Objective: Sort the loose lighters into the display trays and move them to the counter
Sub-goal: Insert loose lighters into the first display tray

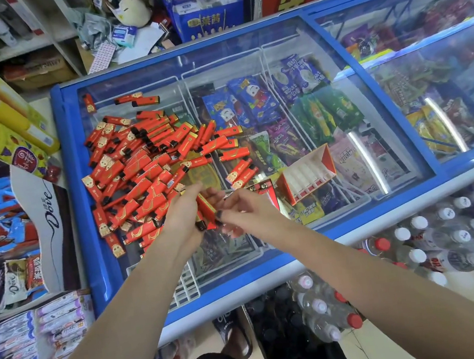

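Note:
A big heap of loose red lighters (140,165) lies on the glass lid of a blue chest freezer (67,159), on its left half. My left hand (186,216) holds a small bunch of red lighters (205,213) just in front of the heap. My right hand (243,211) meets it from the right, its fingers blurred and touching the bunch's black ends. A red and white display tray (310,174) stands tilted on the glass to the right of my hands, with white slots showing. A second red tray (267,190) lies partly hidden behind my right hand.
Packaged ice creams fill the freezer under the glass. Candy and chocolate displays (11,239) crowd the left side. Bottled drinks (447,230) are stacked on the floor in front of the freezer at the right. Shelves and boxes stand behind.

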